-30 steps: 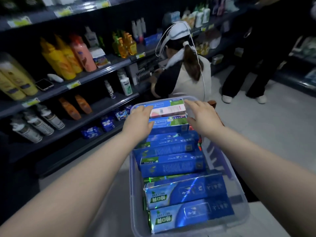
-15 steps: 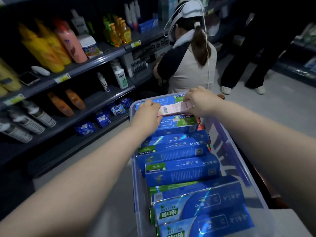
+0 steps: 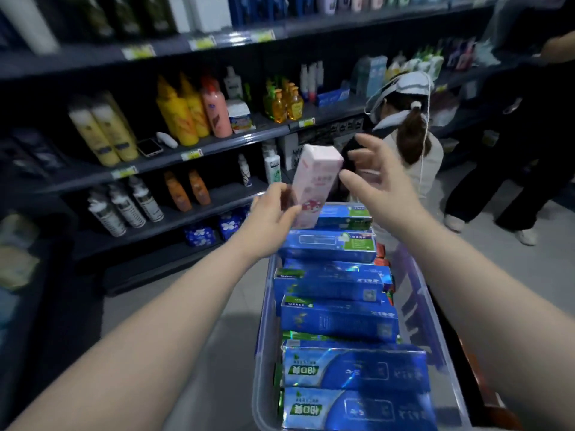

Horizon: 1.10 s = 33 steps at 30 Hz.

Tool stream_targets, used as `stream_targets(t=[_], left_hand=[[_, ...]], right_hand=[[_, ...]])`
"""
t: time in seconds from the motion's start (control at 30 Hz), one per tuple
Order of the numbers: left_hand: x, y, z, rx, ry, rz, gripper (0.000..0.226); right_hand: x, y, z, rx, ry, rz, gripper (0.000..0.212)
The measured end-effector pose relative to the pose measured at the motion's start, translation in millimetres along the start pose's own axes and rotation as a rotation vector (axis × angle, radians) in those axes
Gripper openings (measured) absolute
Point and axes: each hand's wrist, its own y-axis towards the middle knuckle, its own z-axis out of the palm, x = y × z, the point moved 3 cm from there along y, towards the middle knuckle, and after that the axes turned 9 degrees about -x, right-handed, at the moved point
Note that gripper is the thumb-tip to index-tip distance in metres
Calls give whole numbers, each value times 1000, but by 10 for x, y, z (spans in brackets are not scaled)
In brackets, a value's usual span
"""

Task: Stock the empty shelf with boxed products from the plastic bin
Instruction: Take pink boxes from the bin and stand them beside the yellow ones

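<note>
A clear plastic bin [image 3: 435,321] in front of me is packed with several blue toothpaste boxes [image 3: 339,321]. My left hand [image 3: 273,213] grips the lower end of a pink-and-white box [image 3: 314,181], which stands tilted upright above the bin's far end. My right hand [image 3: 373,178] hovers just right of the box's top with fingers spread, not touching it. The dark shelves [image 3: 199,213] run along the left; the lowest board near the floor looks bare.
Bottles [image 3: 183,113] and blue packets [image 3: 200,234] fill the shelves on the left. A person in a white cap [image 3: 410,144] crouches just beyond the bin. Another person in dark trousers [image 3: 513,181] stands at the right on the grey floor.
The pink box lay flat across the bin between both hands; now my left hand has lifted it upright, and my right hand has let go and opened. The view has tilted up.
</note>
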Motion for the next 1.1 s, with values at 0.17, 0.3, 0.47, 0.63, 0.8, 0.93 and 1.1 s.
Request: stream_targets(t=[0.17, 0.3, 0.47, 0.63, 0.8, 0.93, 1.1], left_hand=[[64, -728, -663, -235, -245, -281, 16], [112, -1461, -1228, -386, -324, -342, 15], [312, -2354, -2053, -603, -276, -416, 19], [402, -3319, -2889, -813, -262, -469, 27], [373, -4395, -3819, -1006, -82, -535, 32], [384, -5326, -4617, -1176, 172, -644, 29], [411, -6392, -5429, -1404, 422, -804, 29]], right_hand=[[169, -382, 675, 262, 89, 48, 57], [657, -767, 1318, 475, 129, -95, 26], [1378, -1366, 2108, 729, 271, -193, 27], [2232, -2051, 2871, 968, 372, -249, 46], [3205, -2918, 3661, 1154, 461, -424, 46], [3945, -3693, 4313, 1261, 570, -532, 44], [4612, -4498, 5037, 1319, 559, -684, 51]])
